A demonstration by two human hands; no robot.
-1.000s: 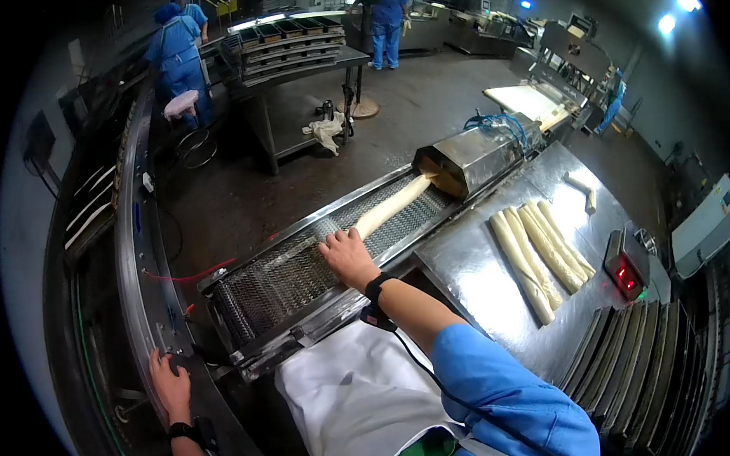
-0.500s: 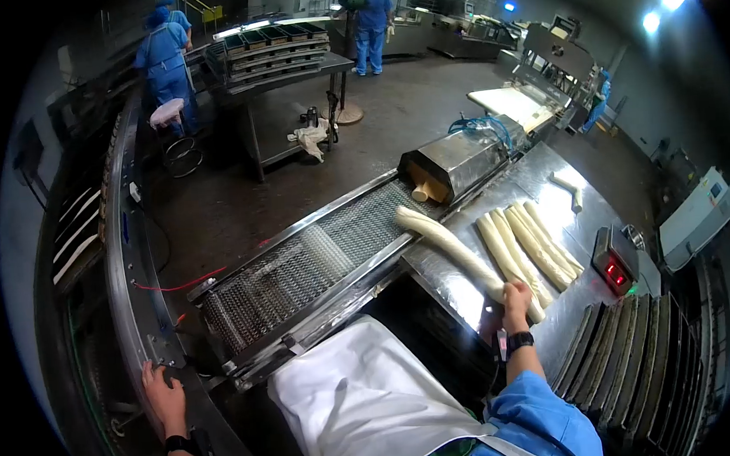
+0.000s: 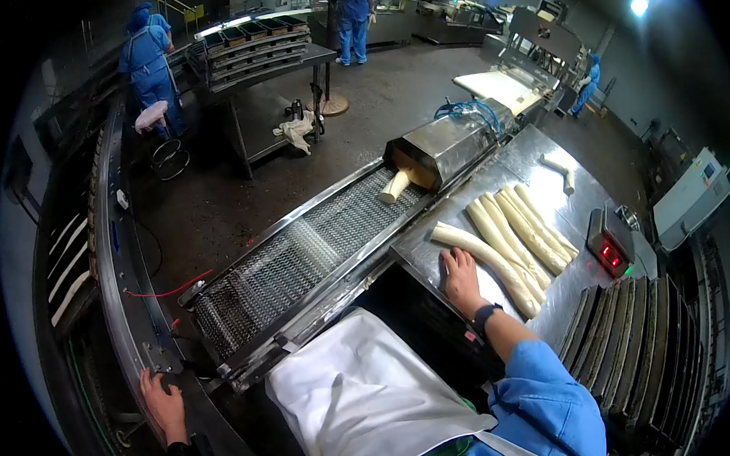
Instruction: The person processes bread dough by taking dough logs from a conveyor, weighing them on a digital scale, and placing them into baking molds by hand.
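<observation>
My right hand [image 3: 463, 282] lies with fingers stretched out at the near side of a long pale dough log [image 3: 499, 272], seemingly touching it. Beside that log, several more dough logs [image 3: 533, 229] lie roughly parallel on the steel table [image 3: 419, 243]. A short bent dough piece [image 3: 562, 172] sits farther back. To the left, my left hand [image 3: 163, 400] rests with fingers apart on the metal rail [image 3: 132, 343], holding nothing visible. Another dough piece [image 3: 395, 187] pokes out of the metal housing [image 3: 447, 145] onto the mesh conveyor [image 3: 300, 252].
A scale with red digits [image 3: 610, 244] stands at the table's right, with stacked baking pans [image 3: 627, 346] below it. Loaded pans [image 3: 256, 48] sit on a far table. Several people in blue work farther off. A white cloth [image 3: 357, 393] covers my front.
My right hand has let go of the dough log's near end and moved left along it. The log now lies fully on the table beside the others. More dough has emerged from the housing.
</observation>
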